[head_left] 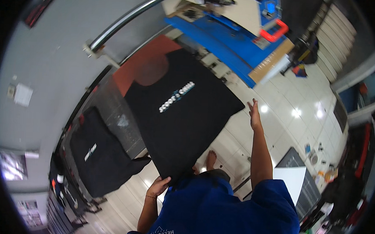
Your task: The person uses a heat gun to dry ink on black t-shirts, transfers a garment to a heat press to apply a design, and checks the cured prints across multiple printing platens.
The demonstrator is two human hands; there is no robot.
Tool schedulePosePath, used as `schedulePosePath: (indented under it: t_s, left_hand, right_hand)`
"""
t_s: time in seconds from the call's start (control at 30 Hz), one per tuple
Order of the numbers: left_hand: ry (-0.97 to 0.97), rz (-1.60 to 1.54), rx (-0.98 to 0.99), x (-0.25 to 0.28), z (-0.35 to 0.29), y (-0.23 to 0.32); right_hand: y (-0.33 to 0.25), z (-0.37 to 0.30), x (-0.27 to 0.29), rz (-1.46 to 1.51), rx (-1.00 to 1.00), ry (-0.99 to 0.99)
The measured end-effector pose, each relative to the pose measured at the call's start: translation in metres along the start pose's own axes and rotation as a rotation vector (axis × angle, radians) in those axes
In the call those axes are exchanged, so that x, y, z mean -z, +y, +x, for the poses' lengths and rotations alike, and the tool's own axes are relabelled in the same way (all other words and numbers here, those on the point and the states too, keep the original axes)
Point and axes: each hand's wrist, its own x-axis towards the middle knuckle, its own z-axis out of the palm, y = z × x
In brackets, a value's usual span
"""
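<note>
I count two bare hands: my left hand (158,187) and my right hand (254,113). Black cloth garments with small pale prints: two, a nearer garment (174,129) and a farther garment (103,165). One each: thick polished metal tube (131,20), U-shaped orange-red handle (279,31), flat orange-red board (165,43), blue cloth shirt (233,215) on me.

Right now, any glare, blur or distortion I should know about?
Head view: bright light reflections on the white tiled floor; head view: fisheye bending, plain on the metal pipe, with black corners; head view: the picture is soft, the red handle looking slightly smeared; head view: the black shirt is so dark that little fabric detail shows.
</note>
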Motion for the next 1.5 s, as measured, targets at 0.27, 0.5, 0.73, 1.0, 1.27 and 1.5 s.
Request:
schedulePosePath:
  t_s: [0.27,0.5,0.73,1.0,1.27,1.5]
  left_hand:
    - [0.227,0.038,-0.28,-0.063,-0.08,0.086]
    - [0.085,-0.245,-0.954,-0.002,-0.164,0.15]
    - [0.43,-0.155,-1.464,0.135,-0.356,0.168]
    - [0.452,0.109,-1.864,0.262,-0.502,0.099]
    - [1.087,-0.158,-1.647,0.342,-0.551,0.078]
    - [1.147,-0.184,-1.057,0.395,-0.488,0.274]
  right_hand:
    - [-0.018,-0.031,0.021,0.18,-0.149,-0.406]
    - [-0.173,-0.087,-0.03,0.635,0.367,-0.693]
    - [-0.226,-0.21,-0.267,0.492,0.621,-0.649]
    - [-0.19,-0.344,-0.449,0.508,0.733,-0.631]
    - [-0.191,-0.368,-0.508,0.436,0.546,-0.499]
    - [-0.181,-0.315,-0.668,0.105,0.252,-0.431]
